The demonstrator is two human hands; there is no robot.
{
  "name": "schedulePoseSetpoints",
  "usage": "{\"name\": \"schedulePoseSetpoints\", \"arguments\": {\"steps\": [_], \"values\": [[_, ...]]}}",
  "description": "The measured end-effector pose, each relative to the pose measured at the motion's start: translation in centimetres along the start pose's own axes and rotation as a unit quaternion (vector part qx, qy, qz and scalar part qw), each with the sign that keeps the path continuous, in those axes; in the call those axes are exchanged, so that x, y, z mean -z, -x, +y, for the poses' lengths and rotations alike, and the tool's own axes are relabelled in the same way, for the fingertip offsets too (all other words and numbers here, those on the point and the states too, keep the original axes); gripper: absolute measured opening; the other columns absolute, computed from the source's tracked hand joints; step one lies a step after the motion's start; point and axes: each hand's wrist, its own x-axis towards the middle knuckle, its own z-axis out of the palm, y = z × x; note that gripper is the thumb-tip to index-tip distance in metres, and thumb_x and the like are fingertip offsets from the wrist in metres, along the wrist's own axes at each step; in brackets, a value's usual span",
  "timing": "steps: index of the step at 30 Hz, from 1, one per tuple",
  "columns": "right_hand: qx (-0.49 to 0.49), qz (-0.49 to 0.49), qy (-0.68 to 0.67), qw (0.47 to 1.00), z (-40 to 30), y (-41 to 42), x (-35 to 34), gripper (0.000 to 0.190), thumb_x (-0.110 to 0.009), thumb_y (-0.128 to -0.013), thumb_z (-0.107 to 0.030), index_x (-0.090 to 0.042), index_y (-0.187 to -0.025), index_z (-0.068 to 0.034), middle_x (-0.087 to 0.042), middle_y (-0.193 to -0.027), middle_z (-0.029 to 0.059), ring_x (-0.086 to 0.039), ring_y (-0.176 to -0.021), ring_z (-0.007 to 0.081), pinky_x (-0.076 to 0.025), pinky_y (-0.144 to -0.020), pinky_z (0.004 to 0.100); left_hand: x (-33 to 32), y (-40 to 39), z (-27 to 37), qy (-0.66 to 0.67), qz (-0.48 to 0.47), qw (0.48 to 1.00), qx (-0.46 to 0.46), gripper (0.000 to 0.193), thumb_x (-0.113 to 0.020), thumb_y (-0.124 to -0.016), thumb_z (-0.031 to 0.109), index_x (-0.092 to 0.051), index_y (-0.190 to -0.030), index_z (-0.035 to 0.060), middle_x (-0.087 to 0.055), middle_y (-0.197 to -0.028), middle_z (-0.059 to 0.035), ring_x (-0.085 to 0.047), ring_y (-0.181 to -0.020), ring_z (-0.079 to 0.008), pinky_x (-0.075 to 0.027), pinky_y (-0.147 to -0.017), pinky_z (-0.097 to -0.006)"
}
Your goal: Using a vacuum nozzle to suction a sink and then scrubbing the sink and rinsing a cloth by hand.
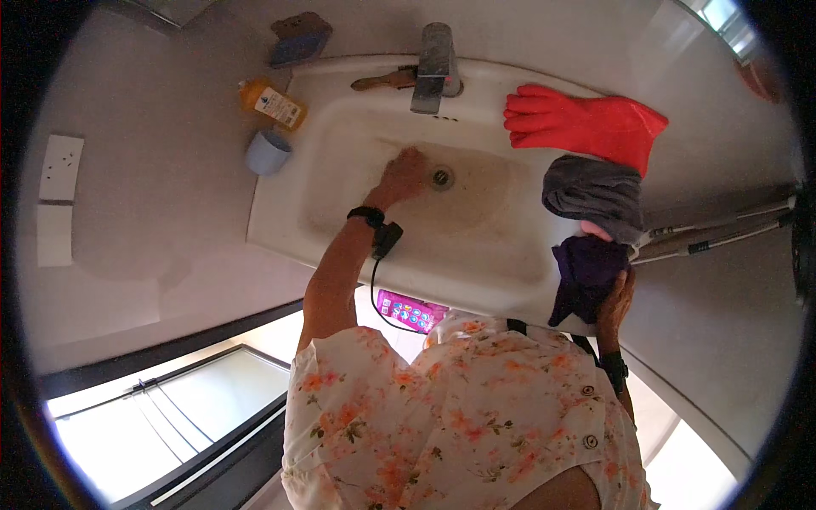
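Note:
My left hand (pixel 401 175) is down in the white washbasin (pixel 299 268), just left of the drain (pixel 441 177). Its fingers look curled and blurred, and whether anything is in them cannot be made out. A black band with a small cabled device (pixel 386 240) sits on that wrist. At the basin's right rim, my right hand (pixel 616 306) grips the side of a dark purple cloth (pixel 590 274); part of the fingers is hidden. Directly beyond that cloth lie a bit of pink material (pixel 596 230) and a folded grey cloth (pixel 590 194). Red rubber gloves (pixel 574 124) lie farther back.
A metal faucet (pixel 437 67) rises at the basin's back, with a wooden-handled brush (pixel 386 80) beside it. On the left stand a yellow liquid bottle (pixel 273 105) and a bluish cup (pixel 268 153). Hoses (pixel 707 242) run at right. A purple printed packet (pixel 411 310) lies below the front edge.

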Motion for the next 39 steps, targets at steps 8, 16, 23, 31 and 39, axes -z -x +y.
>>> {"name": "schedulePoseSetpoints", "arguments": {"steps": [8, 16, 23, 31, 39], "values": [[0.014, -0.018, -0.014, 1.0, -1.2, 0.0, -0.5, 0.051, -0.032, -0.094, -0.037, -0.038, -0.127, 0.002, -0.044, -0.125, 0.0234, -0.042, -0.115, 0.0373, -0.03, -0.097, 0.0432, -0.5, 1.4, -3.2, -0.028, 0.116, 0.977, 0.176, 0.064, -0.053, -0.082, 0.029, -0.032, -0.129, -0.008, -0.029, -0.136, -0.0252, -0.027, -0.128, -0.0383, -0.031, -0.1, -0.0471], [0.001, -0.002, -0.011, 1.0, -0.4, 0.0, -0.1, 0.05, -0.033, -0.095, -0.036, -0.04, -0.124, 0.004, -0.046, -0.121, 0.0246, -0.043, -0.113, 0.038, -0.031, -0.096, 0.0428, 2.9, -0.1, 3.0, 0.054, -0.031, 0.996, -0.061, 0.071, -0.053, -0.082, 0.037, -0.029, -0.131, -0.0078, -0.029, -0.136, -0.0249, -0.025, -0.128, -0.0383, -0.029, -0.101, -0.0481], [-0.015, -0.027, -0.015, 0.999, -1.3, 0.0, 0.2, 0.048, -0.034, -0.095, -0.032, -0.04, -0.124, 0.005, -0.046, -0.121, 0.0258, -0.043, -0.113, 0.0388, -0.032, -0.096, 0.0416, 1.7, -1.2, 1.0, 0.009, 0.014, 0.977, 0.214, 0.075, -0.049, -0.084, 0.04, -0.022, -0.134, -0.0094, -0.016, -0.142, -0.0244, -0.015, -0.131, -0.0386, -0.025, -0.102, -0.0499], [-0.032, -0.025, -0.017, 0.999, -1.3, -0.2, 0.1, 0.05, -0.035, -0.094, -0.034, -0.039, -0.127, 0.003, -0.045, -0.123, 0.0254, -0.044, -0.114, 0.0369, -0.032, -0.097, 0.041, 1.4, -2.6, 10.7, 0.027, -0.101, 0.994, -0.011, 0.073, -0.046, -0.086, 0.04, -0.017, -0.137, -0.0032, -0.015, -0.144, -0.0213, -0.017, -0.133, -0.0349, -0.016, -0.107, -0.0488], [-0.032, -0.001, -0.016, 0.999, 0.6, -0.3, -0.8, 0.051, -0.036, -0.094, -0.036, -0.04, -0.124, 0.004, -0.045, -0.122, 0.0249, -0.044, -0.112, 0.0379, -0.033, -0.095, 0.0429, 0.7, -1.7, 10.9, 0.04, 0.001, 0.999, 0.031, 0.068, -0.053, -0.083, 0.034, -0.029, -0.132, -0.0046, -0.025, -0.14, -0.0213, -0.026, -0.129, -0.036, -0.023, -0.104, -0.0491]]}}
